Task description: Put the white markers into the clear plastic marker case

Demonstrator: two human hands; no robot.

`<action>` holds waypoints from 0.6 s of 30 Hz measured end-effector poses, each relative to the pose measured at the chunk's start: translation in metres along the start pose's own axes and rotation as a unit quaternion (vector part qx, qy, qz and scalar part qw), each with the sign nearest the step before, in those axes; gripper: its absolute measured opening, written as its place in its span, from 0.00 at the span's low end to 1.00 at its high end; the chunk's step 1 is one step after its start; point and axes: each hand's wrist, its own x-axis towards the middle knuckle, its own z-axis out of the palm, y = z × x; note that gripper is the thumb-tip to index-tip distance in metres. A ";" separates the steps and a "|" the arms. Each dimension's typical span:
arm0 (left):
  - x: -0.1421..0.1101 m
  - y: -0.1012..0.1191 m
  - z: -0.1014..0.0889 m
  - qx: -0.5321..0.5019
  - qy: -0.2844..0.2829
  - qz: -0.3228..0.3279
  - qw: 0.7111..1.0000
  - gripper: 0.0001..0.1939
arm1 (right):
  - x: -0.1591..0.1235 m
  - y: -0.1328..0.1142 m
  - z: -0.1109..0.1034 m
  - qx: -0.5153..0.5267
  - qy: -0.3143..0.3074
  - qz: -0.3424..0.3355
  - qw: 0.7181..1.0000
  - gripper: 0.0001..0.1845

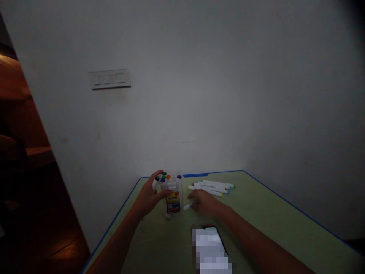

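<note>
A clear plastic marker case (173, 203) with a dark, yellow-topped label stands on the table, several capped markers upright in it. Their caps are purple, green and orange. My left hand (148, 198) is closed around the case's left side, thumb at its front. A marker with a black cap (156, 182) leans by that hand's fingers; whether it is inside the case I cannot tell. To the right of the case, my right hand (203, 202) is closed on a white marker (187, 206), slightly blurred. Just behind this hand lie several loose white markers (218, 184) with coloured ends.
A phone (213, 236) lies on the green table (256, 217) near the front, its screen partly pixelated. Blue edging runs round the tabletop. Behind it rises a pale wall (188, 95) with a switch panel (110, 79). A dark, reddish-lit space (25, 171) is at left.
</note>
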 end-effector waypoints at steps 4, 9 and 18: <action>-0.001 -0.001 0.002 -0.002 0.012 0.004 1.000 0.38 | -0.009 0.015 -0.008 -0.157 0.014 0.037 0.987 0.16; 0.000 -0.001 0.002 0.001 0.025 0.011 1.000 0.39 | -0.011 0.027 -0.017 -0.190 0.019 0.052 0.980 0.19; -0.001 0.007 0.000 -0.014 0.041 0.012 0.999 0.38 | -0.011 -0.001 -0.023 0.017 0.089 0.007 0.996 0.21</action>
